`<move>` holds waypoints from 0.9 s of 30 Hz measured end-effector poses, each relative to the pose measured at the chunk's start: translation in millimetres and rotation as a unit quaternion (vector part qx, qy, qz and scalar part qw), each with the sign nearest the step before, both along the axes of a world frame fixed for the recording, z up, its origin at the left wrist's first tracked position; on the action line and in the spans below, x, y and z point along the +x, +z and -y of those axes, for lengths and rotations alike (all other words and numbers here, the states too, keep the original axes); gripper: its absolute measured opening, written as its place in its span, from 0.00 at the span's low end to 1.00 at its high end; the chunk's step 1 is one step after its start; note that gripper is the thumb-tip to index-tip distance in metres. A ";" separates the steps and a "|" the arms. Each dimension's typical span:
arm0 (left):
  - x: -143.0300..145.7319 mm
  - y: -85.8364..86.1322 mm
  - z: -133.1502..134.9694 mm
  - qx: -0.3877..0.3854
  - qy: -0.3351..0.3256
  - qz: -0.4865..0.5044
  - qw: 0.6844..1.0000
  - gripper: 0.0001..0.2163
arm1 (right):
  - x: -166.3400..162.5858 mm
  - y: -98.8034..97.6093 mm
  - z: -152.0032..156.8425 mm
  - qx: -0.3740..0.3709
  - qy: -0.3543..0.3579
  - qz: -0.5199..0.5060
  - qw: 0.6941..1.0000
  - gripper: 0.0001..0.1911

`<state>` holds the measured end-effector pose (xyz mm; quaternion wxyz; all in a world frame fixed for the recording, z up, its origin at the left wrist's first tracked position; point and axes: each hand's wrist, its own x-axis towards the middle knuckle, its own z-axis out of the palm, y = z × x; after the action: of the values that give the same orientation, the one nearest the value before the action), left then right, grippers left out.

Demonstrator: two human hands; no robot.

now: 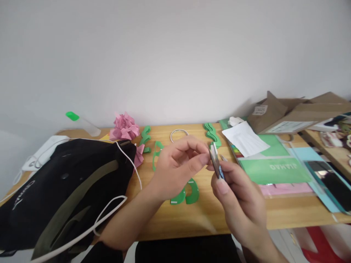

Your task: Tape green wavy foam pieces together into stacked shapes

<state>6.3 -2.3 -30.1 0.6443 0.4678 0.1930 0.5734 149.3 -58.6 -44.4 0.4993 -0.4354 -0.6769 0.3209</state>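
Observation:
My right hand (238, 197) is closed around a small pair of scissors (218, 166), blades pointing up and away. Just left of it, my left hand (175, 160) has thumb and fingers pinched together close to the blade tips. A small whitish piece (214, 149) shows at the blades; what my left fingertips hold is too small to make out. Below the hands lie curved green paper pieces (193, 191) with white strips on them. Wavy green cut-outs (211, 133) and a thin metal ring (178, 133) lie behind, and another green cut-out (155, 151) is partly hidden by my left hand.
At left, a black bag (68, 182) with a white cable (90, 230) covers the table. Pink crumpled paper (124, 126) and a green-capped tube (85, 124) stand behind it. Right are green packets (274, 170), white paper (245, 138), a phone (329, 182) and a cardboard box (296, 113).

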 end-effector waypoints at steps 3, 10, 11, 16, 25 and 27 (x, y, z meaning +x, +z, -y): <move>0.8 -1.8 -0.5 -0.001 0.035 -0.004 0.999 0.02 | 0.8 -1.1 0.2 -0.002 -0.005 0.004 1.000 0.08; -0.5 -2.2 -4.4 -0.044 0.056 -0.015 0.997 0.03 | 4.4 -0.3 -0.1 0.030 -0.003 0.075 0.997 0.08; -0.9 -1.7 -4.5 -0.043 0.059 -0.022 0.997 0.03 | 4.6 -0.2 -0.3 0.036 -0.008 0.087 0.996 0.08; -2.9 -0.8 -3.2 -0.046 0.084 -0.058 0.994 0.04 | 4.9 0.8 -1.7 0.070 -0.034 0.134 0.988 0.08; -2.4 2.6 1.0 -0.042 0.099 -0.104 0.989 0.06 | 4.3 2.3 -2.2 0.071 -0.052 0.158 0.984 0.08; -2.2 2.5 2.0 -0.037 0.100 -0.106 0.989 0.06 | 3.7 0.8 -1.5 0.066 -0.058 0.150 0.985 0.08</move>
<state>4.2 -4.3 -27.7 0.5769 0.4797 0.3270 0.5746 153.1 -57.1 -43.5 0.4375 -0.4831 -0.7376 0.1765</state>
